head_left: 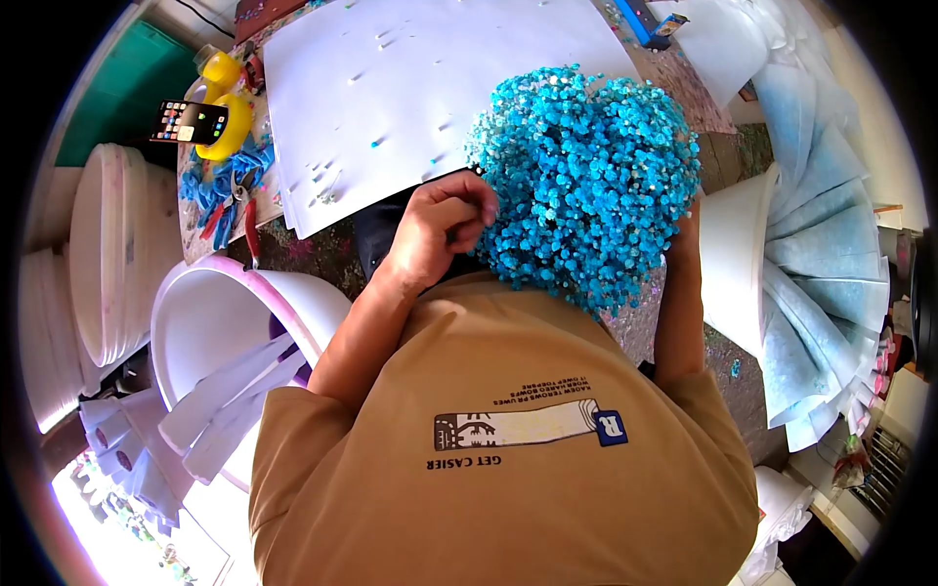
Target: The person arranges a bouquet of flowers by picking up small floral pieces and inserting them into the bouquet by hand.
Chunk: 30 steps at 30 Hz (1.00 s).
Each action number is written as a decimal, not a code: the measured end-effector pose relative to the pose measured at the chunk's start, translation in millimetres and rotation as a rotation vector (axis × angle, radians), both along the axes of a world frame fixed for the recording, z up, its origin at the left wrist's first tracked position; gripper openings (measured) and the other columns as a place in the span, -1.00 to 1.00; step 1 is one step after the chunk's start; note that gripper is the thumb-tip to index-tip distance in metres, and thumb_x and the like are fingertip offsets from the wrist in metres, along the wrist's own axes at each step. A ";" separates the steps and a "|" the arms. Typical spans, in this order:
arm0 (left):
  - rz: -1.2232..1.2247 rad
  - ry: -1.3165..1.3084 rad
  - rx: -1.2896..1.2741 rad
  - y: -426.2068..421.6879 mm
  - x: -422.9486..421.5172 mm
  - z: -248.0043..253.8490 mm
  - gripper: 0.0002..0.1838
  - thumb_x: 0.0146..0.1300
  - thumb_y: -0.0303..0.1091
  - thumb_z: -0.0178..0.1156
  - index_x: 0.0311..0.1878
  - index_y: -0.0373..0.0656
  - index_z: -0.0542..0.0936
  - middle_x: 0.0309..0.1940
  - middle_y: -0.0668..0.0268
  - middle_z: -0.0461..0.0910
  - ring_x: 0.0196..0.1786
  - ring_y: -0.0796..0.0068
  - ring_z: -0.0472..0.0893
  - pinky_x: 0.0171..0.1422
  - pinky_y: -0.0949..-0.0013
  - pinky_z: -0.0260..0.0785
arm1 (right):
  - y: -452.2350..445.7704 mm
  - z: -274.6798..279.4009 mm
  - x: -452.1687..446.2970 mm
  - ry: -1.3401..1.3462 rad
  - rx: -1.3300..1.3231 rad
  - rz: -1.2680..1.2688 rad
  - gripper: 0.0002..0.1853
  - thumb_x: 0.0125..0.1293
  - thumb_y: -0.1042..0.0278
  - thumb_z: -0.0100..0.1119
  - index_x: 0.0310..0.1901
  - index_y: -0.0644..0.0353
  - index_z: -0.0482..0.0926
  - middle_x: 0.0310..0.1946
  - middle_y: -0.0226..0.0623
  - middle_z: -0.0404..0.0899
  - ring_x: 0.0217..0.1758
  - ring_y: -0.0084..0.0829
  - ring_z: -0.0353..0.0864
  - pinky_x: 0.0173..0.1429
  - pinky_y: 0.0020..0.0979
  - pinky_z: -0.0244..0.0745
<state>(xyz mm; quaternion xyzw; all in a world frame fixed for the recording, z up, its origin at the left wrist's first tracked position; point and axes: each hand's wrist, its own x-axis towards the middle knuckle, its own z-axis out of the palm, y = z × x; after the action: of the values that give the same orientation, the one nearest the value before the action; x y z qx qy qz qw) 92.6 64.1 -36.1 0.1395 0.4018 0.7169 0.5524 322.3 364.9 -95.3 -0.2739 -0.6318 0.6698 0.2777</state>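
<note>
A large round bunch of blue flowers is held up in front of my body, over the near right part of the table. Behind its right side, my right hand supports it; the flowers hide its fingers and the stems. My left hand is at the bunch's left edge, its fingers curled in and pressed together. Whatever may be between those fingers is too small to make out. White sheets with scattered bits of flower lie on the table beyond my hands.
At the table's left are a phone on a yellow stand, blue strips and red-handled pliers. White buckets stand at left. Pale blue pleated wrapping fans from a white bucket at right. A blue box lies at the far right.
</note>
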 end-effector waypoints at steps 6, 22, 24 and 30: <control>-0.115 0.806 -0.222 11.5 25.7 19.5 -0.82 0.23 -0.43 0.32 -0.15 -0.32 0.67 -0.36 0.34 0.61 -0.37 0.54 0.54 -0.25 0.46 0.39 | -6.5 9.4 -4.7 -0.016 0.006 -0.017 -0.26 0.04 0.07 0.34 0.25 0.32 0.48 0.09 -0.27 0.63 0.09 -0.37 0.61 0.16 -0.31 0.51; 0.132 1.368 -0.218 33.0 44.7 12.8 -0.88 0.12 -0.44 0.33 -0.27 -0.20 0.63 -0.31 0.16 0.60 -0.30 0.02 0.63 -0.24 0.14 0.49 | -2.6 9.1 -3.2 -0.012 -0.031 0.022 -0.18 0.01 0.19 0.36 0.36 0.27 0.38 0.15 -0.30 0.59 0.17 -0.39 0.57 0.24 -0.32 0.48; 0.152 1.318 -0.185 33.1 43.6 12.1 -0.89 0.11 -0.47 0.32 -0.29 -0.22 0.63 -0.36 0.17 0.59 -0.39 0.15 0.61 -0.28 0.22 0.46 | 0.3 5.0 -0.5 -0.010 -0.027 0.045 -0.17 -0.01 0.21 0.36 0.36 0.28 0.38 0.16 -0.30 0.59 0.17 -0.39 0.57 0.26 -0.32 0.47; 0.061 0.684 -0.157 24.0 35.7 12.0 -0.94 0.27 -0.52 0.31 -0.22 -0.24 0.64 -0.34 0.49 0.55 -0.34 0.71 0.45 -0.24 0.54 0.30 | -0.2 1.7 -0.6 0.043 -0.066 0.043 -0.11 -0.07 0.17 0.34 0.38 0.30 0.35 0.17 -0.29 0.58 0.18 -0.37 0.57 0.30 -0.31 0.45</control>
<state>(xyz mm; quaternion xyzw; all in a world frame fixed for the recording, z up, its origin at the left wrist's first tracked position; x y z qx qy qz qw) 128.3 88.1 -24.1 0.3166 0.6214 0.6118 0.3732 321.7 364.7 -93.6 -0.2548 -0.6089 0.7018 0.2678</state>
